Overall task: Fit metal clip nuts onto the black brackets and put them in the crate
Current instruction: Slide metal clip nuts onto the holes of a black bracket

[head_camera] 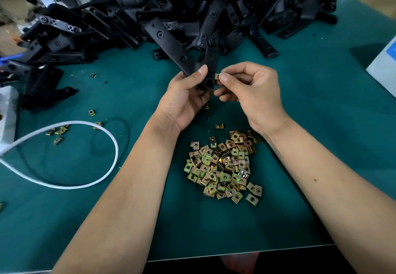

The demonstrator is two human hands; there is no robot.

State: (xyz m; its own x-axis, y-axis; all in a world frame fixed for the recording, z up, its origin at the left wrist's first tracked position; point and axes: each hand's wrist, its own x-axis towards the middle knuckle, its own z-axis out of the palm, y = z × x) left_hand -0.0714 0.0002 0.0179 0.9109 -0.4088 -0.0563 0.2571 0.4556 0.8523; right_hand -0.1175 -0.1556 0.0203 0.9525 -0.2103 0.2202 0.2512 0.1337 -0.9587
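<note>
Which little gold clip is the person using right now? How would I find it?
Start at the big heap of clip nuts on the green mat, then look up to the right hand. Its fingertips pinch one clip nut against the black bracket, the only one lifted off the mat.

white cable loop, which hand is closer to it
Left. The left hand holds a bracket just right of the cable; the right hand is farther right.

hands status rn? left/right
Left hand: closed, gripping a black bracket.
Right hand: closed, pinching a clip nut at the bracket's end.
</note>
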